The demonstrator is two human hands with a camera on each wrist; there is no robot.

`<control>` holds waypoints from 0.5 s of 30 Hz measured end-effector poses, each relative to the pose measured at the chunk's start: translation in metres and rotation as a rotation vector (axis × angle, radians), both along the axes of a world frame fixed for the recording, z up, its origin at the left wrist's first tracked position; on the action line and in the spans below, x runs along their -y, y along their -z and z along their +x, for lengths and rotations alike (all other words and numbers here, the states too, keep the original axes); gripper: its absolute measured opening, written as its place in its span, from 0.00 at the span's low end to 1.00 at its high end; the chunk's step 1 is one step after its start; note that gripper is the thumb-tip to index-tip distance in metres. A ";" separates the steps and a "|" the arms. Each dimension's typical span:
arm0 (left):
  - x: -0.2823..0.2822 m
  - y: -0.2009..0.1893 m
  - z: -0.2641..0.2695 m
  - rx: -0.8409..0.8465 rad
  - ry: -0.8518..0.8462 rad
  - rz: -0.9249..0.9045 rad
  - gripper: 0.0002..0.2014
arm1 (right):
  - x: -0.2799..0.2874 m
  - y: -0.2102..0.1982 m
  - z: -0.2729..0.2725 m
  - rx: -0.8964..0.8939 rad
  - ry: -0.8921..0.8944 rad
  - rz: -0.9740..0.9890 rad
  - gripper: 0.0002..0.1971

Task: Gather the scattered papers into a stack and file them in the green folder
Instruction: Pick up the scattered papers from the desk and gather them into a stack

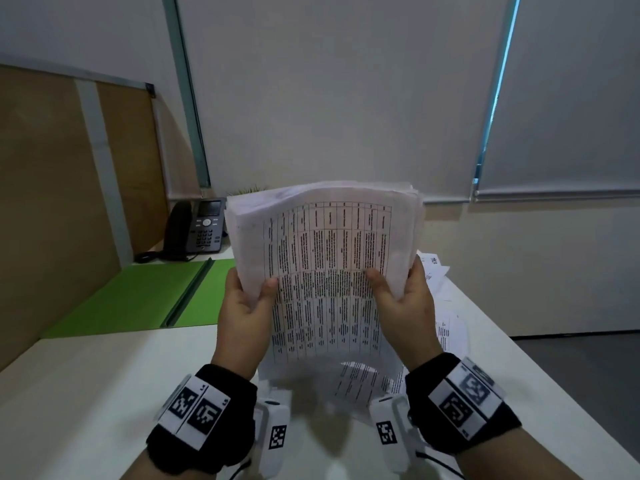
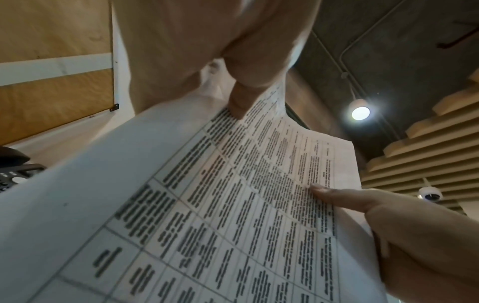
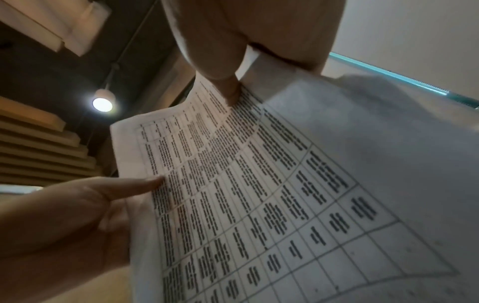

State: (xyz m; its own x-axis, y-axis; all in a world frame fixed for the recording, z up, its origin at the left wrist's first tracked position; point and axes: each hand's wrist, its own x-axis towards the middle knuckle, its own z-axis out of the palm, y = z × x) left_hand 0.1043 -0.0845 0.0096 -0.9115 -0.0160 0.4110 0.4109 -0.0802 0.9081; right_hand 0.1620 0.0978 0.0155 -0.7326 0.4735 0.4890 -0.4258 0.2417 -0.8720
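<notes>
A thick stack of printed papers (image 1: 325,244) stands upright above the white desk, its front sheet a table of text (image 2: 233,205) (image 3: 246,184). My left hand (image 1: 247,306) grips its left edge, thumb on the front. My right hand (image 1: 403,299) grips the right edge the same way. The green folder (image 1: 138,299) lies open flat on the desk to the left, behind my left hand. More loose printed sheets (image 1: 367,379) lie on the desk under and right of the stack.
A black desk phone (image 1: 201,230) stands behind the folder at the back left. A brown partition (image 1: 52,202) walls the desk's left side. The desk edge (image 1: 540,368) runs diagonally on the right, with dark floor beyond. Other sheets (image 1: 434,268) lie at the far right.
</notes>
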 end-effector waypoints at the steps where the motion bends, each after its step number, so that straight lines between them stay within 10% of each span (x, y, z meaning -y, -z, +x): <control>1: 0.000 0.003 0.000 0.003 0.005 -0.026 0.12 | 0.002 0.002 0.000 0.018 0.006 0.017 0.16; 15: 0.003 0.020 -0.007 0.108 0.017 -0.224 0.15 | -0.033 0.001 -0.001 0.624 -0.099 0.269 0.24</control>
